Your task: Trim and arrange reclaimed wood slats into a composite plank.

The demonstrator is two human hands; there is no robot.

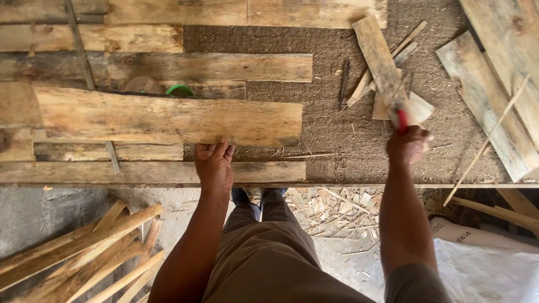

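Note:
My left hand (214, 163) grips the near edge of a long rough wooden plank (163, 119) that lies across other boards on the workbench. My right hand (407, 147) is closed around the red handle of a tool (401, 115); its blurred head points away from me over a heap of short wood offcuts (387, 73). The two hands are well apart, left at the middle, right toward the bench's right side.
The workbench (359, 151) is covered in sawdust. More planks (163, 66) lie behind the held one, with a green round object (179, 90) half hidden between them. Large boards (494, 95) lean at the right. Wood strips (84, 252) and shavings lie on the floor.

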